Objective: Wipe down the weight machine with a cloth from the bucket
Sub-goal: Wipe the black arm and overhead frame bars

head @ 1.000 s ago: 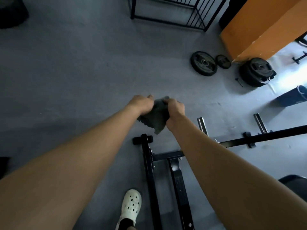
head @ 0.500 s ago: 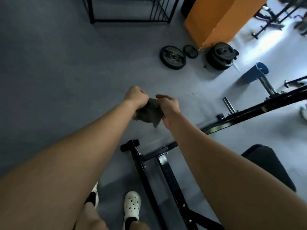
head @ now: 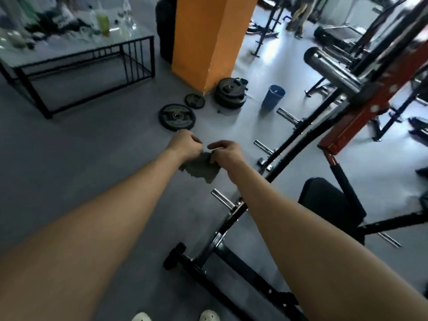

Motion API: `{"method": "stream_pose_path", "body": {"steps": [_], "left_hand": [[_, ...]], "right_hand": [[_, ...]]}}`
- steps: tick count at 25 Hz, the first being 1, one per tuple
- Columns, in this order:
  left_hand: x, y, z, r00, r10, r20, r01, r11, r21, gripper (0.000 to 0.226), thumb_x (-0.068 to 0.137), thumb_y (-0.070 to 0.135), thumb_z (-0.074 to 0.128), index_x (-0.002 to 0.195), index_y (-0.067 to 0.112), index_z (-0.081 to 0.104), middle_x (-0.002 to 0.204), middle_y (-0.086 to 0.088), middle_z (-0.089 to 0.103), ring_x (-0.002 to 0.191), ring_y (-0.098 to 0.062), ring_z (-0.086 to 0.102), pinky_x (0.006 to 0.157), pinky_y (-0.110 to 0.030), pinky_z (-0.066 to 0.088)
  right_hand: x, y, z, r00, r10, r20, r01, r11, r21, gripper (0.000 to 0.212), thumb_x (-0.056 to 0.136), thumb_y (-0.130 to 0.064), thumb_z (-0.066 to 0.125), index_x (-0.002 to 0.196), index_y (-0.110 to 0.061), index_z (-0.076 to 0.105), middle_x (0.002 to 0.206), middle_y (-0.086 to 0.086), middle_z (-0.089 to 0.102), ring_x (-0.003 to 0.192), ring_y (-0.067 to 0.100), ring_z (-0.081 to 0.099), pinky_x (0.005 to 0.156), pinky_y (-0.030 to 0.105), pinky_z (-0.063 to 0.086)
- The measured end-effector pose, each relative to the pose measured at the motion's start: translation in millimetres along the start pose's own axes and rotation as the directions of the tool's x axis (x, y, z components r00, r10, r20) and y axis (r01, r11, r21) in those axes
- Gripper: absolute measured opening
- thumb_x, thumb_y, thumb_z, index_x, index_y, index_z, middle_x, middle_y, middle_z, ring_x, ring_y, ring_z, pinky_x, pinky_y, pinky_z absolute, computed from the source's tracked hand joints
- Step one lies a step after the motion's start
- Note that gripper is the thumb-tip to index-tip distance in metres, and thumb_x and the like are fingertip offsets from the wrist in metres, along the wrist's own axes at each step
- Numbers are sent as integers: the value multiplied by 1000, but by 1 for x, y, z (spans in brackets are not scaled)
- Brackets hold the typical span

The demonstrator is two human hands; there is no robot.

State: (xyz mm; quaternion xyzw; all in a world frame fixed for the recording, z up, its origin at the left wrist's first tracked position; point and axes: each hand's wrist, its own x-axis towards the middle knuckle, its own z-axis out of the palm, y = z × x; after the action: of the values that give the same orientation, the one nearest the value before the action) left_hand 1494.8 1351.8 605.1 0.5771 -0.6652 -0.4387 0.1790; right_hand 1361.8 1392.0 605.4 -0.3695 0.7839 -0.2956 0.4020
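A dark grey cloth [head: 201,169] hangs in the air between my two hands, above the floor. My left hand [head: 185,145] pinches its left edge and my right hand [head: 225,154] grips its right edge. The weight machine [head: 231,228] has a black frame with chrome pegs running from bottom centre up to the right, a black padded seat [head: 328,202], a red upright [head: 361,107] and a chrome bar end [head: 331,68]. The blue bucket [head: 273,96] stands on the floor beyond, at a distance from both hands.
Weight plates [head: 177,117] lie on the floor by an orange pillar [head: 208,38], with a stack [head: 230,92] beside it. A black metal-frame table [head: 76,49] with bottles stands at back left. More gym frames fill the right. My white shoes [head: 209,316] show at the bottom.
The view has tilted up and turned right, bringing the table, pillar and red upright into sight. My hands have spread the cloth slightly wider while still holding it.
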Motion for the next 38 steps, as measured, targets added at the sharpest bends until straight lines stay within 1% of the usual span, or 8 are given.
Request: {"method": "stream_pose_path", "body": {"steps": [4, 10, 17, 26, 28, 31, 34, 38], "left_hand": [[28, 65, -28, 987, 115, 113, -135, 972, 191, 13, 81, 6, 58, 86, 15, 66, 89, -5, 58, 83, -22, 52, 77, -37, 51], [73, 165, -38, 947, 296, 123, -320, 877, 358, 15, 80, 11, 72, 89, 1, 78, 88, -15, 76, 82, -29, 71, 71, -43, 59], [135, 276, -44, 905, 412, 108, -425, 886, 184, 12, 92, 29, 60, 90, 24, 49, 91, -2, 56, 80, -19, 52, 62, -32, 38], [231, 364, 4, 668, 692, 275, -702, 708, -75, 32, 94, 24, 67, 120, 16, 50, 105, -2, 64, 101, -22, 62, 86, -32, 48], [241, 374, 22, 580, 747, 327, -759, 641, -118, 31, 97, 32, 65, 119, 14, 53, 105, -2, 64, 97, -21, 61, 85, -32, 46], [248, 393, 47, 439, 789, 429, -836, 533, -125, 28, 102, 33, 58, 119, 11, 57, 109, -6, 65, 98, -24, 61, 86, -34, 47], [255, 401, 74, 284, 806, 518, -914, 391, -106, 27, 101, 31, 55, 117, 9, 58, 115, -12, 63, 107, -29, 61, 91, -40, 50], [263, 395, 108, 166, 704, 690, -980, 193, 39, 37, 105, 38, 45, 125, 8, 52, 123, -18, 56, 114, -38, 58, 90, -45, 49]], "right_hand": [[6, -38, -46, 992, -80, -98, 72, 995, -76, 35, 82, 6, 57, 105, -12, 74, 91, 9, 69, 87, 26, 67, 80, 40, 60], [22, -88, -137, 939, -254, -230, 196, 949, -249, 33, 90, 0, 56, 106, -22, 75, 105, 3, 66, 101, 22, 64, 88, 36, 57], [53, -149, -224, 803, -437, -405, 324, 891, -318, 29, 93, -15, 51, 113, -20, 72, 106, 7, 72, 98, 26, 64, 81, 38, 54], [113, -152, -286, 733, -15, -680, 251, 935, 250, 22, 103, -24, 43, 98, -11, 60, 93, 7, 62, 88, 24, 58, 77, 42, 50], [106, -144, -292, 617, 139, -774, 225, 912, 343, 21, 105, -28, 43, 100, -13, 58, 92, 4, 61, 83, 19, 58, 69, 34, 45], [82, -142, -309, 218, 279, -935, 281, 900, 334, 20, 105, -34, 44, 107, -16, 54, 88, 0, 63, 77, 12, 59, 62, 27, 42], [76, -129, -308, -34, 73, -997, 145, 987, 67, 11, 100, -27, 50, 102, -16, 52, 85, 1, 63, 74, 19, 60, 65, 34, 43], [101, -77, -291, 470, -71, -880, -293, 928, -231, 22, 92, -12, 58, 114, -15, 56, 115, 8, 65, 105, 28, 62, 85, 41, 50]]}}
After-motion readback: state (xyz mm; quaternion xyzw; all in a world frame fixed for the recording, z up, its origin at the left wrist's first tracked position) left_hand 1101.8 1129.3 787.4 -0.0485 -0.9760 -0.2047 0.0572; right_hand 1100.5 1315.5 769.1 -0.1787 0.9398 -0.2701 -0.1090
